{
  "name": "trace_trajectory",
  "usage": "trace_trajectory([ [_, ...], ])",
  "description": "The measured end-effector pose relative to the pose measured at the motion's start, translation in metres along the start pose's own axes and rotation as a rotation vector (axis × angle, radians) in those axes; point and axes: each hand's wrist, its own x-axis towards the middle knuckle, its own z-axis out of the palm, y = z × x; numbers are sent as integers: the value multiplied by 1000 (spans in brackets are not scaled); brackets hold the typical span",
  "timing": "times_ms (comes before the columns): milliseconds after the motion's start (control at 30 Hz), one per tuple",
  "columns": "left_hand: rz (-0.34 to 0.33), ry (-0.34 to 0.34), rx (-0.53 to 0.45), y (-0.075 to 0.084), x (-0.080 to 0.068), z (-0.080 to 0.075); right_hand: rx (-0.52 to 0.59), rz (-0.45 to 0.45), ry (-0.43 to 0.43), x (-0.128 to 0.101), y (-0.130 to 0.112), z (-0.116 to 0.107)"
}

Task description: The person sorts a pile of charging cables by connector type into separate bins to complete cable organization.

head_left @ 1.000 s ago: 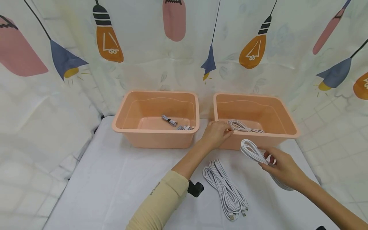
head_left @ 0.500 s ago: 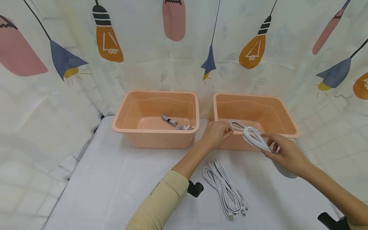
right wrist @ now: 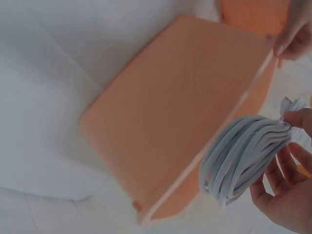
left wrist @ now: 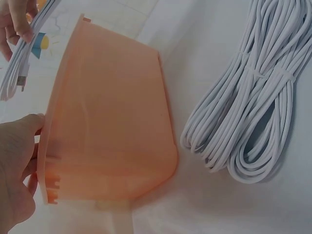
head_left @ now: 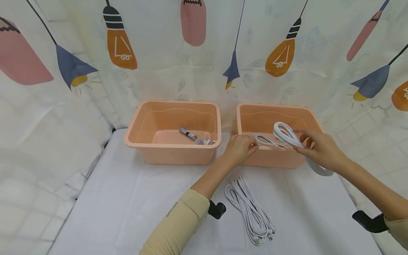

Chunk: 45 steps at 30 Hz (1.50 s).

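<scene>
Over the right bin's [head_left: 313, 122] front rim, right hand [head_left: 320, 148] gripping coiled cable [head_left: 287, 136]; left hand [head_left: 239, 148] pinching that rim.

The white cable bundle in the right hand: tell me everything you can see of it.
The white cable bundle is a long coil of many thin, smooth, plastic-looking loops. The right hand pinches it near its middle, so one looped end rises over the right peach bin and the other droops past the bin's front rim. In the left wrist view a small plug shows at one end. It hangs in the air, touching only that grip.
</scene>
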Motion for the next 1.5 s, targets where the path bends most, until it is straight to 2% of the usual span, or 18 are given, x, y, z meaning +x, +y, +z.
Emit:
trace_trajectory([
  [633, -9, -16, 2, 2, 0, -1, -6, 116, -113, 53, 30, -12],
  [1033, -13, -16, 10, 2, -1, -2, -13, 186, -168, 73, 49, -14],
  [1333, -14, -13, 2, 0, 0, 0, 35, 308, -215, 85, 56, -18],
  [1500, -7, -9, 4, 0, 1, 0, 26, 341, -206, 90, 58, -19],
])
